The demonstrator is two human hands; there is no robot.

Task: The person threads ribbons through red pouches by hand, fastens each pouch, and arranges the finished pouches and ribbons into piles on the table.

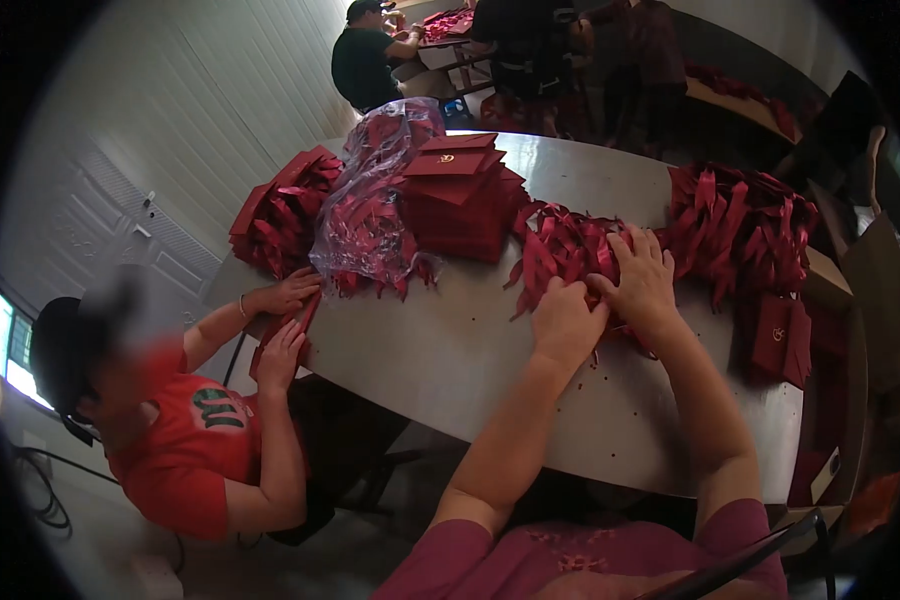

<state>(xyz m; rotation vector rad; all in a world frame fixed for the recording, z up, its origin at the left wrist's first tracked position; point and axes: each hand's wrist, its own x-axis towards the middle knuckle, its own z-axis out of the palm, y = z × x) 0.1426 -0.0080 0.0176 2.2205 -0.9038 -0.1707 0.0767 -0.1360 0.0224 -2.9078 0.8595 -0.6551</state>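
- Bending over the red ribbons (pixel 555 240) on the worktop (pixel 420 340), both bare hands work just to the right of the tall stack of red bags (pixel 455 215).
- Left hand (pixel 567 318): fingers curled close together at the near side of the ribbons; what they pinch, I cannot tell.
- Right hand (pixel 638 280): fingers lying over the ribbons, thumb held apart and reaching toward the left hand.
- Left of the stack, touching or close beside it, lies a clear plastic bag (pixel 370 200) with red ribbons inside; beyond that is a ribboned bundle (pixel 285 210).
- Well right of the stack are a ribbon heap (pixel 740 230) and, nearer, a red bag with a gold mark (pixel 778 338).
- Judging progress, the stacked bags look formed and sorted, the ribbons under the hands loose; how many pieces remain unfinished cannot be told.
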